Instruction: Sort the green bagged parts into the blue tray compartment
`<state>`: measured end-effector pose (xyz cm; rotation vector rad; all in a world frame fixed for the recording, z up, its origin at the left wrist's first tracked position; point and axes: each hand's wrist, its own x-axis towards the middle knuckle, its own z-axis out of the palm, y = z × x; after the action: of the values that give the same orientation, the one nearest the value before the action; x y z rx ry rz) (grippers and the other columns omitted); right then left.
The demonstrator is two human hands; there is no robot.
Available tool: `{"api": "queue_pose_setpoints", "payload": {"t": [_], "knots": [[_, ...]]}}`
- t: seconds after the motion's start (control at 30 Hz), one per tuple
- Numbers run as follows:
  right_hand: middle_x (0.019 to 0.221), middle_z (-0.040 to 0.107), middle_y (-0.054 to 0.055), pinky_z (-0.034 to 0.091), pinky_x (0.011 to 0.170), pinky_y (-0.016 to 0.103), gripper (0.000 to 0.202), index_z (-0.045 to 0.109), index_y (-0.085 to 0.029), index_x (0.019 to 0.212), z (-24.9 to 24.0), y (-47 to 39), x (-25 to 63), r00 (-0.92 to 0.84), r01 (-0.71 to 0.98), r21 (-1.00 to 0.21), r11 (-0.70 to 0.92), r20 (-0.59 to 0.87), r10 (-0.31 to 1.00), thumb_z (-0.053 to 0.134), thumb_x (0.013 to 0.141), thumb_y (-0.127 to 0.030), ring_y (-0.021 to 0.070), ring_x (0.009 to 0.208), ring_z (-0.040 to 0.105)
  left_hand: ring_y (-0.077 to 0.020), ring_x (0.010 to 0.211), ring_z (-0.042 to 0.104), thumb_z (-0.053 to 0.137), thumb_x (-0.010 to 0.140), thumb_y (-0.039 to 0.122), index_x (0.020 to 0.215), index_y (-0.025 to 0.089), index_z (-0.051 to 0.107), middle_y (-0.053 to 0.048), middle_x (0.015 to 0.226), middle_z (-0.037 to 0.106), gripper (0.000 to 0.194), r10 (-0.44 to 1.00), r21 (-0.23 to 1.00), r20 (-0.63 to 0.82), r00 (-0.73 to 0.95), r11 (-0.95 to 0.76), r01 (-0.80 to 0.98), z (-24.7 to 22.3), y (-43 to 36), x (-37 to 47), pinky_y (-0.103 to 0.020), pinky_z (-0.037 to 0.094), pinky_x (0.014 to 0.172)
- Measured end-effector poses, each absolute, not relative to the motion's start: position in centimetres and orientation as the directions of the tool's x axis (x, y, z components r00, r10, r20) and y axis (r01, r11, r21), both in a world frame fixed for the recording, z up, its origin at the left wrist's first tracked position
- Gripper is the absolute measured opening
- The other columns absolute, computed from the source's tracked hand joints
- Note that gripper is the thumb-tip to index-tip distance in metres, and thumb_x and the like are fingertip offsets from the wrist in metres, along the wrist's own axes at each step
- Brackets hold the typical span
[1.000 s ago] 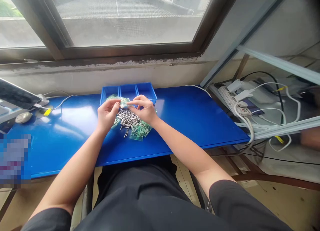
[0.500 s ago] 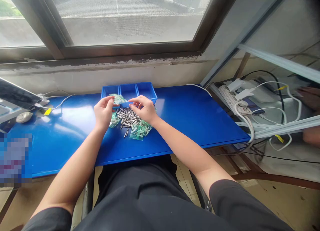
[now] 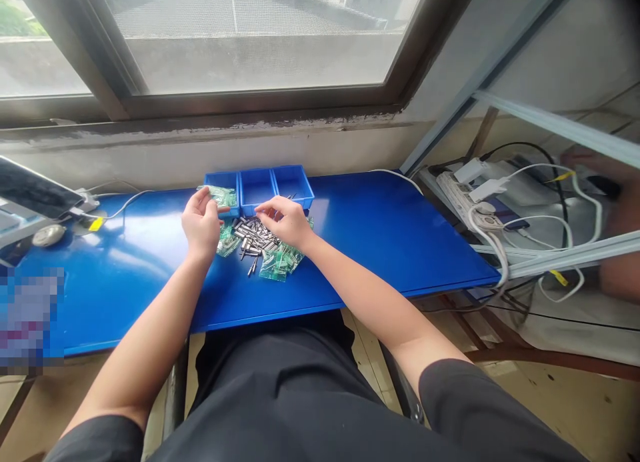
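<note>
Near the centre of the frame, the left hand (image 3: 200,229) is held with thumb and fingers apart beside the left compartment of a blue tray (image 3: 257,175); whether the clear-and-green bags (image 3: 223,197) in that compartment are touched by it cannot be told. The right hand (image 3: 291,223) is held over the pile to its right, thumb and fingertips drawn close together; whether anything is pinched there cannot be made out. Below and between the hands, slim metal pieces (image 3: 254,237) are heaped on a blue table (image 3: 390,229). The heap is flanked by green packets: one group (image 3: 227,242) at its left edge, another (image 3: 275,265) at its lower right. At the left of the frame, a dark screen (image 3: 35,189) is seen tilted above a pale mouse (image 3: 49,235). At the right, a power strip (image 3: 465,195) is crowded with white plugs and cables. A window (image 3: 260,65) is set across the top.
</note>
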<state>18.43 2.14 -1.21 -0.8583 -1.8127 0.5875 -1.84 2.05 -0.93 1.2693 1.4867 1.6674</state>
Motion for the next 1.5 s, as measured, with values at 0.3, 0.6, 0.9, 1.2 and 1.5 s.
{"api": "queue_pose_setpoints", "payload": {"t": [0.3, 0.6, 0.9, 1.2, 1.5], "knots": [[0.085, 0.07, 0.004, 0.051, 0.065, 0.029, 0.011, 0.075, -0.019, 0.093, -1.1, 2.0, 18.4, -0.257, 0.313, -0.723, 0.617, 0.561, 0.787, 0.066, 0.09, -0.025, 0.0131, 0.067, 0.058, -0.0069, 0.045, 0.061, 0.061, 0.077, 0.026, 0.117, 0.017, 0.066, -0.018, 0.133, 0.068, 0.041, 0.966, 0.993, 0.122, -0.226, -0.121, 0.017, 0.6, 2.2, -2.2, -0.023, 0.049, 0.046], [0.089, 0.073, 0.005, 0.053, 0.069, 0.029, 0.012, 0.075, -0.019, 0.093, -1.3, 2.1, 18.5, -0.349, 0.33, -0.735, 0.593, 0.489, 0.8, 0.065, 0.088, -0.022, 0.0155, 0.077, 0.065, -0.0083, 0.045, 0.057, 0.057, 0.078, 0.024, 0.092, 0.017, 0.069, -0.005, 0.085, 0.076, 0.019, 0.929, 0.954, 0.246, -0.278, -0.181, 0.239, 0.1, 1.5, -1.2, -0.022, 0.046, 0.047], [0.087, 0.073, 0.004, 0.054, 0.073, 0.028, 0.015, 0.076, -0.018, 0.092, -1.3, 1.9, 18.4, -0.461, 0.319, -0.72, 0.616, 0.45, 0.765, 0.064, 0.084, -0.013, 0.014, 0.075, 0.065, -0.0147, 0.061, 0.065, 0.054, 0.083, 0.023, 0.092, 0.02, 0.073, 0.001, 0.067, 0.07, 0.021, 0.925, 0.828, 0.351, -0.148, -0.233, 0.51, -0.3, 0.6, -0.8, -0.026, 0.05, 0.062], [0.079, 0.069, 0.002, 0.049, 0.075, 0.03, 0.028, 0.077, -0.021, 0.101, 0.4, 1.7, 20.1, -0.753, 0.321, -0.679, 0.66, 0.241, 0.613, 0.083, 0.077, -0.033, 0.0182, 0.084, 0.061, -0.0149, 0.062, 0.064, 0.054, 0.086, 0.024, 0.093, 0.022, 0.072, 0.002, 0.065, 0.069, 0.02, 0.922, 0.762, 0.388, -0.016, -0.311, 0.569, -1.0, 0.4, -0.6, -0.027, 0.048, 0.064], [0.096, 0.07, 0.004, 0.042, 0.098, 0.047, 0.062, 0.076, -0.029, 0.104, 1.7, 1.6, 21.2, -0.823, 0.434, -0.592, 0.679, 0.046, 0.567, 0.1, 0.048, -0.039, 0.0296, 0.108, 0.053, -0.0137, 0.056, 0.059, 0.054, 0.087, 0.026, 0.095, 0.022, 0.073, 0.001, 0.064, 0.068, 0.021, 0.922, 0.747, 0.387, 0.016, -0.323, 0.581, -1.3, 0.5, -0.7, -0.026, 0.045, 0.059]]}}
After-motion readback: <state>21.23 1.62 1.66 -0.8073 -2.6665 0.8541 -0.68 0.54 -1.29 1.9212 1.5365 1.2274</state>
